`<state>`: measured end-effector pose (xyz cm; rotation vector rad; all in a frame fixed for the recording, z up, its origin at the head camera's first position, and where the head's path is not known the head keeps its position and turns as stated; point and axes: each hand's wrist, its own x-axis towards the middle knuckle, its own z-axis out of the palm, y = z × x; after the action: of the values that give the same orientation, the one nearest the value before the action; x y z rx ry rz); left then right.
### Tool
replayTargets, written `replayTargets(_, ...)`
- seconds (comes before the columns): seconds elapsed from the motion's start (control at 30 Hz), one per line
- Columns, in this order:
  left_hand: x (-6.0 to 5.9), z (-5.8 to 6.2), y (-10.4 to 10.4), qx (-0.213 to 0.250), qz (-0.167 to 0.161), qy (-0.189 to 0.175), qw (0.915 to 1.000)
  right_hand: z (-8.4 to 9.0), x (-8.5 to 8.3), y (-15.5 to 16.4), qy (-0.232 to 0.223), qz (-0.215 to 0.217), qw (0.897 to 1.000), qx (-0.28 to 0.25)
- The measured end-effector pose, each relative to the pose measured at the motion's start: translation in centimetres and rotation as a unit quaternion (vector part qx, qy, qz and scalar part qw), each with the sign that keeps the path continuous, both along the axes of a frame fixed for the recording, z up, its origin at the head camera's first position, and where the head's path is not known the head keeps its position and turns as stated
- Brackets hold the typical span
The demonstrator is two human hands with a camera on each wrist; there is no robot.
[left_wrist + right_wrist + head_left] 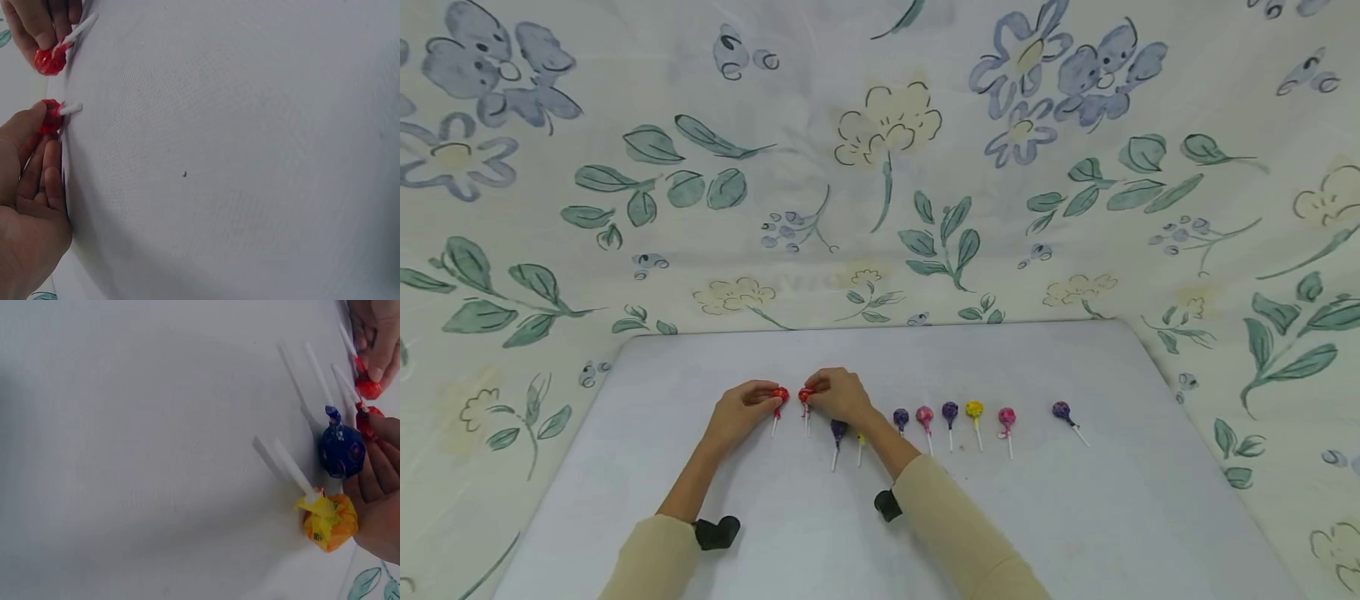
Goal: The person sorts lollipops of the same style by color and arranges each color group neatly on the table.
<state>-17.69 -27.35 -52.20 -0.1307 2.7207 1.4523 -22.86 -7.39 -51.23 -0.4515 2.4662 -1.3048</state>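
In the head view my left hand point(739, 414) pinches a red-wrapped lollipop point(781, 393) by its candy head, the white stick pointing toward me. Just to its right, the fingers of my right hand point(841, 397) hold a second red lollipop point(806, 394) the same way. The two red heads are close but apart, as the left wrist view also shows. Under the right hand and wrist lie a dark blue lollipop point(342, 450) and a yellow-orange lollipop point(331, 522), both partly covered in the head view.
Right of my right forearm several more lollipops form a row: purple point(901, 415), pink point(925, 414), dark purple point(950, 411), yellow point(974, 409) and pink point(1007, 417). Another purple lollipop point(1061, 410) lies farther right. The white table point(1120, 517) meets a flower-patterned cloth point(880, 250) behind.
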Motion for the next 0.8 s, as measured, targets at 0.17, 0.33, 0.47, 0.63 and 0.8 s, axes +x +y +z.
replayTargets(0.17, 0.1, 0.1, 0.1, 0.005, -0.003, 0.000, 1.0000, -0.2, 0.3, -0.5, 0.020, -0.003, 1.000, 0.002)
replayTargets(0.33, 0.0, 0.1, 0.1, 0.003, -0.006, 0.002, 1.0000, -0.2, 0.6, -0.9, 0.029, -0.004, 0.999, 0.018)
replayTargets(0.47, 0.0, 0.1, 0.1, 0.001, -0.005, 0.006, 1.0000, 0.0, 0.7, -1.0, 0.036, -0.004, 0.999, 0.022)
replayTargets(0.63, 0.1, 0.2, -0.1, 0.002, -0.003, 0.007, 1.0000, 0.2, 0.9, -1.2, 0.047, 0.001, 0.998, 0.033)
replayTargets(0.8, 0.1, 0.1, -0.1, 0.003, -0.002, 0.008, 1.0000, 0.1, 1.0, -1.3, 0.046, 0.003, 0.998, 0.031)
